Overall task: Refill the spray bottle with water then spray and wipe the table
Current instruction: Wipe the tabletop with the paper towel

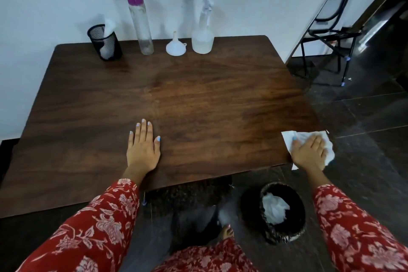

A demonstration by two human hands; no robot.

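Wipe, near-right corner | right hand point(310, 152) pressed flat on tissue point(289, 137) at bench point(198, 99) edge, grip wide, fingers straight | left hand point(143, 148) lay flat, holding nothing | sprayer point(202, 35) stood at back by funnel point(175, 45) | damp sheen mid-bench, perhaps | better: firm overlapping strokes, keep tissue off the edge
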